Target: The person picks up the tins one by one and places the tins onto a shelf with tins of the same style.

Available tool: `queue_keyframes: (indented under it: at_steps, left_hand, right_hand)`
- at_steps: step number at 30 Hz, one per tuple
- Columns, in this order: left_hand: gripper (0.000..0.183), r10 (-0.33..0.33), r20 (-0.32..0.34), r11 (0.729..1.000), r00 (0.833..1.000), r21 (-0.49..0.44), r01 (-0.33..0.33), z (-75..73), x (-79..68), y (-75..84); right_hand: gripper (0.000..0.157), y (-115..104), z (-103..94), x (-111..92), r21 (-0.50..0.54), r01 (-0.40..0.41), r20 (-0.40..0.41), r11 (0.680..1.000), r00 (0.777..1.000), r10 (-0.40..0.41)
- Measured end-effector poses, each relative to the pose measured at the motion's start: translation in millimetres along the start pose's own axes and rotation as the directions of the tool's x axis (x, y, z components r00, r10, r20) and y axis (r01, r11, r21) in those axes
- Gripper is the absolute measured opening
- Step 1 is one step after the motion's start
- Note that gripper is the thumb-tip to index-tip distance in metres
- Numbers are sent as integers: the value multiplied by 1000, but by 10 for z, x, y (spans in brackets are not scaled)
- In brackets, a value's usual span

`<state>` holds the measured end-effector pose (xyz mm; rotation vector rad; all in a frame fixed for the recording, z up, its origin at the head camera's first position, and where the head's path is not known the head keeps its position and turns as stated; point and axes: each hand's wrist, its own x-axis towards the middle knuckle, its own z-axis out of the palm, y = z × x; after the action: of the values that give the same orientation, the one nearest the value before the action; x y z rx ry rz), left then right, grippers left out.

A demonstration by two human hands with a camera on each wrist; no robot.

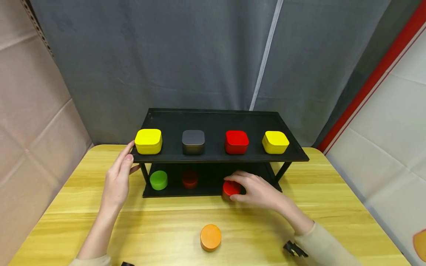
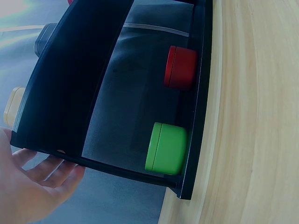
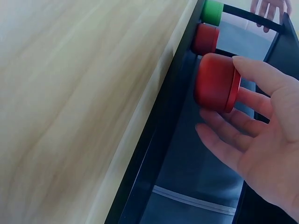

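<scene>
My right hand [image 1: 254,188] pinches a round red tin [image 1: 230,189] between thumb and fingers, at the front edge of the lower shelf. In the right wrist view the same red tin [image 3: 216,83] shows its lid at the thumb side. My left hand [image 1: 117,179] grips the left end of a black two-tier rack [image 1: 216,161], its fingers [image 2: 49,170] reaching under the upper shelf. On the lower shelf stand a round green tin [image 1: 158,180] at the left and another round red tin [image 1: 190,179] beside it.
Along the upper shelf stand a yellow square tin [image 1: 148,142], a dark grey one [image 1: 193,142], a red one [image 1: 236,142] and another yellow one [image 1: 275,142]. A round orange tin [image 1: 210,237] sits on the wooden table [image 1: 166,225] in front. A grey curtain [image 1: 199,55] hangs behind.
</scene>
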<state>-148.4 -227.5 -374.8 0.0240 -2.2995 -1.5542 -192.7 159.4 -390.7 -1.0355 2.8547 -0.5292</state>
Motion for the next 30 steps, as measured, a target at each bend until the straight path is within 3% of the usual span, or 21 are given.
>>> queue_keyframes:
  at_steps: [13, 30]
  left_hand:
    - [48, 7, 0, 1000, 1000, -2, -7, -3, -1, -4]
    - [48, -2, 6, 1000, 1000, -2, 2, -10, -7, -2]
  right_hand:
    - [49, 112, 8, 133, -18, -25, -9, 1000, 1000, 25]
    - [55, 215, -14, 273, 6, -61, 46, 998, 997, 61]
